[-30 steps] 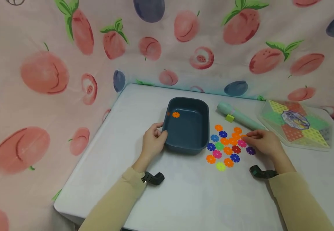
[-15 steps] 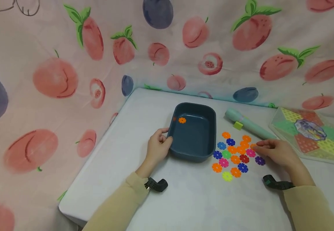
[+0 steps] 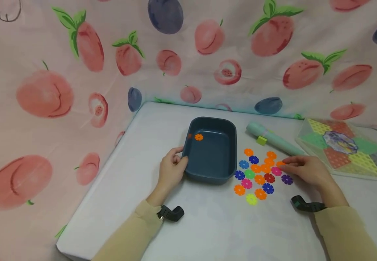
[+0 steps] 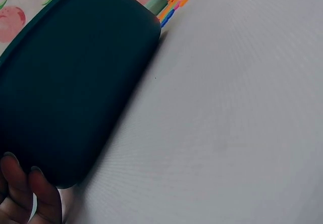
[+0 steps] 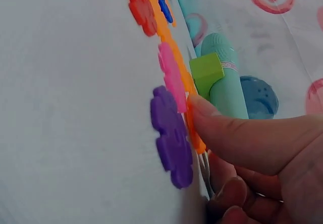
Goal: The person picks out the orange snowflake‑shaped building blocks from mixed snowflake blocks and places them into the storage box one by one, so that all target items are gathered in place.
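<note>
In the head view, a dark blue plastic tub (image 3: pixel 210 178) stands on the table, its left side held between the thumb and fingers of my left hand (image 3: pixel 171 168). Inside it lies one orange snowflake disc (image 3: pixel 199 137). To the tub's right, several flat notched discs in orange, blue, pink, green, red, purple and yellow lie spread out. At their right edge my right hand (image 3: pixel 310 174) pinches another orange snowflake disc (image 5: pixel 196 133), with the thumb on its near edge. A purple snowflake disc (image 5: pixel 171 135) and a pink one (image 5: pixel 172 75) lie close beside it.
Behind the discs lies a pale green tube-shaped thing (image 3: pixel 276 139) with a lime green block (image 3: pixel 261 140) against it. A clear box with a colourful patterned lid (image 3: pixel 342 145) stands at the back right. Fruit-print cloth (image 3: pixel 182 36) hangs behind and left of the white table (image 3: pixel 221 224).
The head view has shifted slightly right and back again. Both hands keep nearly the same places, the left at the tub and the right at the orange snowflake disc.
</note>
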The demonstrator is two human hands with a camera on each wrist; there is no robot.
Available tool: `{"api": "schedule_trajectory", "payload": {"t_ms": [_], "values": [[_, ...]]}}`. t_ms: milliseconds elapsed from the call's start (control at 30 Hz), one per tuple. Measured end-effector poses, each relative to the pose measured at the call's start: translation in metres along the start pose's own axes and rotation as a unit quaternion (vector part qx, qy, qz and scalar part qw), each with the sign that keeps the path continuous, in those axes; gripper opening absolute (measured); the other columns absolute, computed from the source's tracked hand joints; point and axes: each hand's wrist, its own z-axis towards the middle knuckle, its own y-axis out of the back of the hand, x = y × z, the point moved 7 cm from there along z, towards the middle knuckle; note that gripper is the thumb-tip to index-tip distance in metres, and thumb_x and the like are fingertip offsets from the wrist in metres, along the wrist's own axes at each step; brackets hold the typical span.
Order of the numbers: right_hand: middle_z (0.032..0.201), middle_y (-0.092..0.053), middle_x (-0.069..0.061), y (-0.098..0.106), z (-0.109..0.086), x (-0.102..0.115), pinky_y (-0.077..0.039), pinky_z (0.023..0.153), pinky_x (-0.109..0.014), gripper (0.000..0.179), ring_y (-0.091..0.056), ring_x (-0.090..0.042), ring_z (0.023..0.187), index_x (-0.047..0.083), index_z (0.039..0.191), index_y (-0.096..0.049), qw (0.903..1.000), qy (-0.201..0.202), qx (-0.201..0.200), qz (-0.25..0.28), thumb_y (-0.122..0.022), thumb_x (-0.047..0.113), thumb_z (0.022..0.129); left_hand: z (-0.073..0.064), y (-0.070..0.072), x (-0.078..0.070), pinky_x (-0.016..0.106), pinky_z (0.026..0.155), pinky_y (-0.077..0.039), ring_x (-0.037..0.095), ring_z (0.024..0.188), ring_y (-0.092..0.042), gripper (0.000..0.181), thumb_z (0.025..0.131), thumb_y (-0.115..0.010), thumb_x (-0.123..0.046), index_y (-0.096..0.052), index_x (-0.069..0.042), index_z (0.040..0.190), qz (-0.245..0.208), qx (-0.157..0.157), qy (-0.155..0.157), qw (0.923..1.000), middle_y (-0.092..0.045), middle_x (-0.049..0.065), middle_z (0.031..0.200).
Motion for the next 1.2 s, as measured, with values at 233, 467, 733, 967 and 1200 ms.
{"api": "schedule_trajectory", "payload": {"t_ms": [233, 467, 733, 967, 1200], "values": [[0.107, -0.064, -0.013, -0.002, -0.001, 0.001, -0.046, 0.076, -0.036, 0.071, -0.054, -0.031, 0.098, 0.001, 0.131, -0.062, 0.9998, -0.006, 0.007, 0.017, -0.072, 0.058, 0.090, -0.001, 0.001, -0.001, 0.025, 0.050, -0.032, 0.007, 0.049, -0.040, 0.037, 0.093, -0.063, -0.008, -0.068, -0.003, 0.129, -0.008, -0.002, -0.002, 1.0000, -0.048, 0.000, 0.059], [0.108, -0.063, -0.015, -0.001, 0.000, 0.003, -0.046, 0.078, -0.035, 0.067, -0.054, -0.032, 0.098, 0.000, 0.126, -0.059, 0.9997, 0.004, 0.004, 0.023, -0.074, 0.054, 0.090, -0.001, 0.003, 0.001, 0.024, 0.049, -0.031, 0.006, 0.048, -0.040, 0.036, 0.092, -0.063, -0.007, -0.069, -0.003, 0.128, -0.007, -0.007, -0.002, 1.0000, -0.048, 0.000, 0.059], [0.109, -0.067, -0.015, 0.001, -0.004, -0.001, -0.047, 0.075, -0.033, 0.062, -0.056, -0.032, 0.099, 0.005, 0.126, -0.059, 0.9991, -0.005, -0.007, 0.042, -0.073, 0.054, 0.091, -0.001, 0.001, 0.001, 0.024, 0.049, -0.031, 0.007, 0.049, -0.040, 0.035, 0.092, -0.063, -0.007, -0.069, -0.003, 0.127, -0.010, -0.003, -0.008, 0.9999, -0.047, -0.001, 0.059], [0.116, -0.070, -0.010, 0.006, 0.000, -0.010, -0.043, 0.088, -0.042, 0.067, -0.050, -0.035, 0.117, 0.011, 0.134, -0.060, 0.9940, -0.028, -0.019, 0.104, -0.066, 0.062, 0.092, 0.002, 0.001, 0.000, 0.025, 0.050, -0.031, 0.007, 0.049, -0.040, 0.035, 0.093, -0.062, -0.009, -0.069, -0.003, 0.127, -0.012, -0.002, -0.014, 0.9998, -0.047, 0.000, 0.060], [0.109, -0.071, 0.010, 0.012, -0.004, -0.007, -0.049, 0.086, -0.030, 0.071, -0.063, -0.018, 0.104, 0.012, 0.140, -0.057, 0.9874, -0.047, -0.012, 0.150, -0.066, 0.063, 0.092, 0.003, -0.001, 0.000, 0.025, 0.050, -0.031, 0.009, 0.049, -0.041, 0.036, 0.091, -0.062, -0.009, -0.069, -0.003, 0.126, -0.014, 0.001, -0.008, 0.9999, -0.048, -0.001, 0.059]]}}
